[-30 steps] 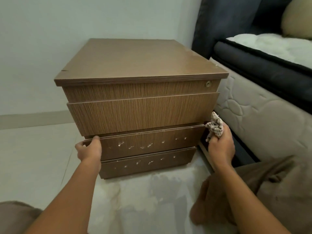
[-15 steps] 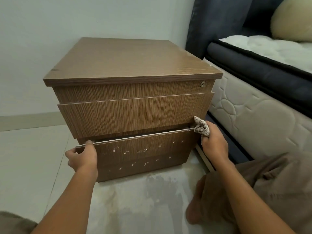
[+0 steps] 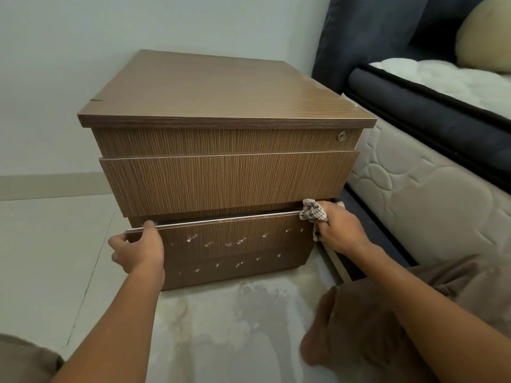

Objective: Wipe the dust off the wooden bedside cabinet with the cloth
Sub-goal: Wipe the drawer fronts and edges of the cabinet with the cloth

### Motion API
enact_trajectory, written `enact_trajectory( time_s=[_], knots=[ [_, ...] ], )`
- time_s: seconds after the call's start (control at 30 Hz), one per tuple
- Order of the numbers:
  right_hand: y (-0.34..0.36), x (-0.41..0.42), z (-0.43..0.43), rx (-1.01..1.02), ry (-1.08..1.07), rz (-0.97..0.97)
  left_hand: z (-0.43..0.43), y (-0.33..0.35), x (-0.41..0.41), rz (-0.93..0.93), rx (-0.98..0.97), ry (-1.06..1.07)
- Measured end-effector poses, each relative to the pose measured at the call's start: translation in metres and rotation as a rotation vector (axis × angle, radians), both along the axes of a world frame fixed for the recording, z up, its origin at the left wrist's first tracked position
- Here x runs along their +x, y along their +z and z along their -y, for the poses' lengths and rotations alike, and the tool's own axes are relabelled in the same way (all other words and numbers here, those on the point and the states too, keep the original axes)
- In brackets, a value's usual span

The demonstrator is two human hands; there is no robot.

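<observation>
The wooden bedside cabinet [image 3: 221, 95] stands on the floor against the wall, next to the bed. Its third drawer [image 3: 235, 236] is pulled out a little, showing a dark gap above its top edge; white specks dot its front. My left hand [image 3: 138, 248] grips the drawer's left top corner, thumb on the edge. My right hand [image 3: 337, 230] holds a bunched checked cloth [image 3: 312, 212] pressed on the right end of the drawer's top edge. A small round lock [image 3: 342, 136] sits on the top drawer's right end.
A bed with a quilted mattress side [image 3: 428, 194] and dark frame [image 3: 431, 111] runs along the right, close to the cabinet. A cream pillow [image 3: 486, 37] lies on it. My bent leg and foot [image 3: 345, 333] rest on the stained pale floor [image 3: 221, 327].
The third drawer has slid outward, pulled by both hands. My right hand with the cloth has shifted left onto the drawer's top edge. The view has moved closer.
</observation>
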State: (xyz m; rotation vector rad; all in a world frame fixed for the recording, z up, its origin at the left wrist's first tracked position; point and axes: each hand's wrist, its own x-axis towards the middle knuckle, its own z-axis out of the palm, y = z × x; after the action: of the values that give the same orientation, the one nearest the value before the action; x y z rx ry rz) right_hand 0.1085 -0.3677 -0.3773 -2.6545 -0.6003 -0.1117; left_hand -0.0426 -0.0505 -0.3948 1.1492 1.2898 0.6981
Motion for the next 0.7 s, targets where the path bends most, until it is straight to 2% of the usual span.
enact_trajectory(
  time_s=[0.27,0.33,0.53,0.7],
  knots=[
    [0.001,-0.019,-0.041,-0.012,0.137,0.108,0.01,0.002,-0.001,0.024,0.026,-0.11],
    [-0.011,-0.037,-0.112,-0.018,0.31,0.093,-0.025,-0.009,-0.04,0.024,0.021,0.037],
    [-0.02,-0.06,-0.143,0.063,0.288,0.168,-0.008,-0.012,-0.037,0.092,0.037,-0.015],
    [-0.014,-0.08,-0.171,0.1,0.333,0.183,-0.001,-0.018,-0.035,0.148,-0.038,-0.079]
  ],
)
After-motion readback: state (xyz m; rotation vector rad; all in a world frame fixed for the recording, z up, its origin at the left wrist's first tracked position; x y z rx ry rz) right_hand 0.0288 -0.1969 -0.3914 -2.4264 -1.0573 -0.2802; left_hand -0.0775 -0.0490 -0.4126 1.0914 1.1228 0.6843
